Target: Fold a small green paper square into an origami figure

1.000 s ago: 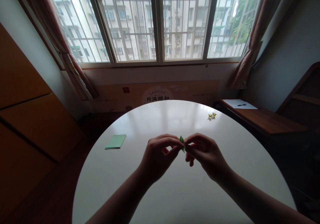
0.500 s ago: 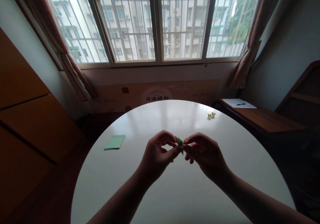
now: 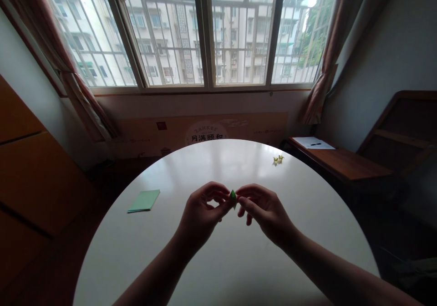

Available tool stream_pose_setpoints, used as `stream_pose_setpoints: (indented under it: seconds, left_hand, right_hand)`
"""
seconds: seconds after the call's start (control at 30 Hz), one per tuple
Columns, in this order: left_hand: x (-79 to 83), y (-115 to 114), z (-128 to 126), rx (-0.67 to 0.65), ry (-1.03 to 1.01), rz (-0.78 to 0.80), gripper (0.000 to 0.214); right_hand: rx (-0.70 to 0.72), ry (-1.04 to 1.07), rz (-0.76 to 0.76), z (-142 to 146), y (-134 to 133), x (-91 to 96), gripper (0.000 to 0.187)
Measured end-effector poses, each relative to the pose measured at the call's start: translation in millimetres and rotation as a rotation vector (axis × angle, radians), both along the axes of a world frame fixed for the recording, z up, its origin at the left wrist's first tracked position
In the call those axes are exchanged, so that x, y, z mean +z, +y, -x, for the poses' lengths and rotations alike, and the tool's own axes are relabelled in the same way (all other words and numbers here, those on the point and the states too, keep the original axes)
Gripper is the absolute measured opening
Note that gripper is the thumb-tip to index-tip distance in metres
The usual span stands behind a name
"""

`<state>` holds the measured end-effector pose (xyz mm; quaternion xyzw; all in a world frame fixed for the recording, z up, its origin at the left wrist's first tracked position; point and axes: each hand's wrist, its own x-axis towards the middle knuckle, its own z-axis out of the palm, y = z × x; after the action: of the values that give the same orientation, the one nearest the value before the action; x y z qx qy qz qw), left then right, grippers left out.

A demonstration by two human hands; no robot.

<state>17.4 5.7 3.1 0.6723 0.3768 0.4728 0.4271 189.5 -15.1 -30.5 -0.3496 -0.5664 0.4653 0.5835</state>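
A small folded piece of green paper (image 3: pixel 232 195) is held up between my two hands, above the middle of the white table (image 3: pixel 211 269). My left hand (image 3: pixel 204 208) pinches it between thumb and forefinger from the left. From the other side, my right hand (image 3: pixel 262 208) has its thumb and forefinger closed at the paper's right edge, the other fingers curled loosely below. The fingertips cover part of the folds. On the table to the left lies a stack of light green square paper (image 3: pixel 144 201).
Two small yellowish folded pieces (image 3: pixel 278 160) stand near the table's far right edge. Beyond it, a wooden side table (image 3: pixel 358 165) bears a white sheet (image 3: pixel 309 142) with a dark pen. A barred window (image 3: pixel 208 37) and a printed cardboard panel (image 3: pixel 136 133) are behind.
The whole view has shifted, so the scene sits further left. The green paper has turned a little between my fingertips, showing a pointed tip upward. My right fingers have shifted slightly on it.
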Motion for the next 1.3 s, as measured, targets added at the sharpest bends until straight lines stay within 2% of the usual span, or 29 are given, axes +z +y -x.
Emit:
stream_pose_setpoints:
  seconds: [0.13,0.33,0.67,1.0,1.3]
  left_hand:
    - [-3.8,3,1,0.018,0.045,-0.055,0.021]
    - [-7.8,6,3,0.047,0.097,-0.104,0.018]
    - [-8.9,10,2,0.061,0.082,-0.084,0.018]
    - [-13.4,12,3,-0.024,-0.016,0.083,0.025]
    - [-6.9,8,3,-0.035,-0.113,0.217,0.025]
  right_hand:
    - [0.038,-0.062,0.038,-1,4,-1.4,0.026]
    - [0.011,-0.134,0.053,-2,8,-2.2,0.029]
    - [0.112,-0.034,0.149,-4,12,-3.0,0.032]
    - [0.071,-0.089,0.113,-6,12,-4.5,0.032]
    - [0.112,-0.040,0.155,-7,10,-2.3,0.033]
